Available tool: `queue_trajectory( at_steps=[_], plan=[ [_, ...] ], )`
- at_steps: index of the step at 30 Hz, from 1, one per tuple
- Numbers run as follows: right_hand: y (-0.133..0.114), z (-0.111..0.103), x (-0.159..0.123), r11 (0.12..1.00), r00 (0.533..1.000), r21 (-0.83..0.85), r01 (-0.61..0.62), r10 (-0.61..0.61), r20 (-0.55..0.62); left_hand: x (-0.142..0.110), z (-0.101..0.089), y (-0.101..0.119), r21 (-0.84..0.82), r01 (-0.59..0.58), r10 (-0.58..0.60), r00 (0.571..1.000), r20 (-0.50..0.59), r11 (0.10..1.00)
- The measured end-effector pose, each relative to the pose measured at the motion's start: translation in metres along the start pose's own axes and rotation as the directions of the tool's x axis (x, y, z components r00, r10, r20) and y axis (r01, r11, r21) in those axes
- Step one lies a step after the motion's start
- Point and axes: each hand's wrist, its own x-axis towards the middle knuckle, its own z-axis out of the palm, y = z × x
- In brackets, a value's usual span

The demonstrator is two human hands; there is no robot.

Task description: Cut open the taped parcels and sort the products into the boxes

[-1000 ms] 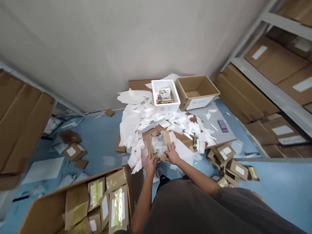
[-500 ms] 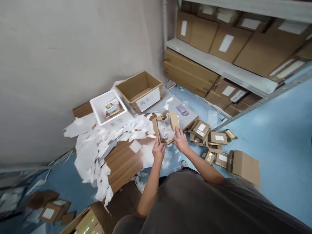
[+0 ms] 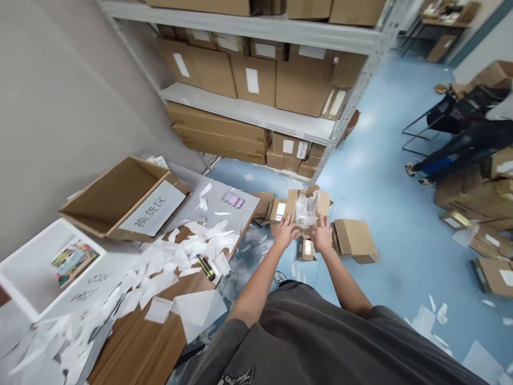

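Observation:
Between my hands is a small open cardboard box (image 3: 291, 202), its flaps up and crumpled white packing paper (image 3: 306, 207) inside. My left hand (image 3: 285, 233) grips the near left edge, fingers closed on the cardboard. Opposite it, my right hand (image 3: 322, 233) is closed on the near right edge. Some fingertips are hidden by the flaps. Below and behind this box, smaller cardboard boxes (image 3: 277, 209) lie on the floor. To my left, a yellow-and-black utility knife (image 3: 206, 267) rests among paper scraps on the table.
The wood-look table (image 3: 140, 342) carries torn white paper, a white foam box (image 3: 24, 272) and a large labelled carton (image 3: 120, 192). Metal shelving (image 3: 248, 112) full of cartons stands ahead. A larger carton (image 3: 355, 239) is on the floor at right. Another person's legs (image 3: 460, 147) show farther right.
My view has swung to the right. Both hands have carried the open box away from the table edge, over the floor beside it. The utility knife has come into view.

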Motion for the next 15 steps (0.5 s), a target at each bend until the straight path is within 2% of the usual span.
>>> queue_trajectory(
  at_steps=[4,7,11,15],
  plan=[
    [0.031,-0.001,0.014,0.999,1.000,0.051,0.008,-0.008,0.000,0.005,0.002,0.002,0.109,-0.027,0.022,0.998,0.051,0.994],
    [0.035,0.006,0.018,0.993,0.997,0.090,0.070,-0.067,-0.036,-0.010,0.002,-0.010,0.098,0.061,-0.067,0.996,0.065,0.993],
    [0.007,0.022,0.023,0.977,0.983,0.103,0.185,-0.185,-0.003,-0.038,-0.004,-0.029,0.063,0.186,-0.187,0.982,0.009,0.980],
    [-0.045,0.037,0.033,0.923,0.925,0.121,0.366,-0.375,0.059,-0.069,-0.024,-0.053,0.050,0.297,-0.293,0.953,-0.079,0.953]
  ],
)
